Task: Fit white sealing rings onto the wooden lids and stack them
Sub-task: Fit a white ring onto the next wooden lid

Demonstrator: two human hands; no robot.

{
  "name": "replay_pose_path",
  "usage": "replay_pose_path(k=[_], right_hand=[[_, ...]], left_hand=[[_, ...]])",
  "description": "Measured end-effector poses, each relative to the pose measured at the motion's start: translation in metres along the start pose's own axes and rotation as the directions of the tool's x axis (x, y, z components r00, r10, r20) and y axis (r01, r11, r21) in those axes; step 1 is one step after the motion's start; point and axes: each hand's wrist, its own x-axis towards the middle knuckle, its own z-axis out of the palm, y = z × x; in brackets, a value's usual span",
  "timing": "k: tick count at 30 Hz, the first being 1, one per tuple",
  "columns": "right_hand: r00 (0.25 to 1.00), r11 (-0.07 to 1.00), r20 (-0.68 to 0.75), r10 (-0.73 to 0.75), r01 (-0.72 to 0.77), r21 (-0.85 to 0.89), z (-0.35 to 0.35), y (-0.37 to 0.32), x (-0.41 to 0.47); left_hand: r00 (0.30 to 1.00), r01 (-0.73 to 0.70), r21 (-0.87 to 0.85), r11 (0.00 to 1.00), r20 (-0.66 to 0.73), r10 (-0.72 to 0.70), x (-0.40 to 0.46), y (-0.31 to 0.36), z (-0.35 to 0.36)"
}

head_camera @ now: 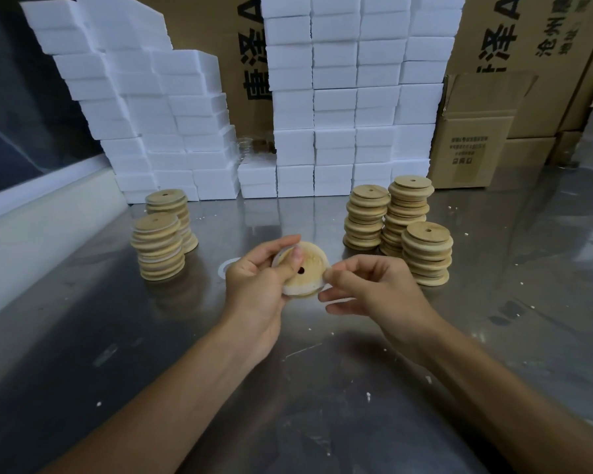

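Note:
A round wooden lid with a small centre hole is held above the metal table, tilted toward me. My left hand grips its left edge, thumb pressed on the face. A white sealing ring sits partly round the lid's rim. My right hand pinches the ring at the lid's right edge. Two stacks of lids with white rings stand at the left. Three stacks of bare wooden lids stand at the right. Another loose white ring lies on the table behind my left hand.
The steel table carries white crumbs. White foam blocks are piled along the back, with cardboard boxes behind and to the right. A pale ledge runs along the left side.

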Motion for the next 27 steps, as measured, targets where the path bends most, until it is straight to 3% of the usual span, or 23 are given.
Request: replay_pose_path(k=[5, 9, 14, 18, 27], right_hand=[[0.999, 0.99, -0.009, 0.047, -0.045, 0.135, 0.009, 0.004, -0.002], [0.998, 0.992, -0.059, 0.006, 0.002, 0.125, 0.009, 0.005, -0.002], [0.997, 0.999, -0.07, -0.032, 0.031, -0.015, -0.004, 0.004, 0.002], [1.0, 0.992, 0.005, 0.018, -0.017, -0.128, -0.013, 0.007, 0.005], [0.99, 0.972, 0.135, 0.043, -0.01, -0.237, -0.02, 0.004, 0.007]], left_hand=[[1.0, -0.007, -0.09, 0.996, -0.029, 0.004, 0.002, 0.0, -0.001], [0.999, -0.047, 0.088, 0.995, 0.02, 0.046, 0.004, -0.001, -0.007], [0.986, 0.035, 0.269, 0.962, 0.147, -0.077, 0.01, -0.004, -0.019], [0.966, 0.161, 0.189, 0.969, 0.17, -0.194, 0.01, -0.011, -0.024], [0.964, 0.149, 0.176, 0.973, 0.195, -0.183, 0.009, -0.015, -0.026]])
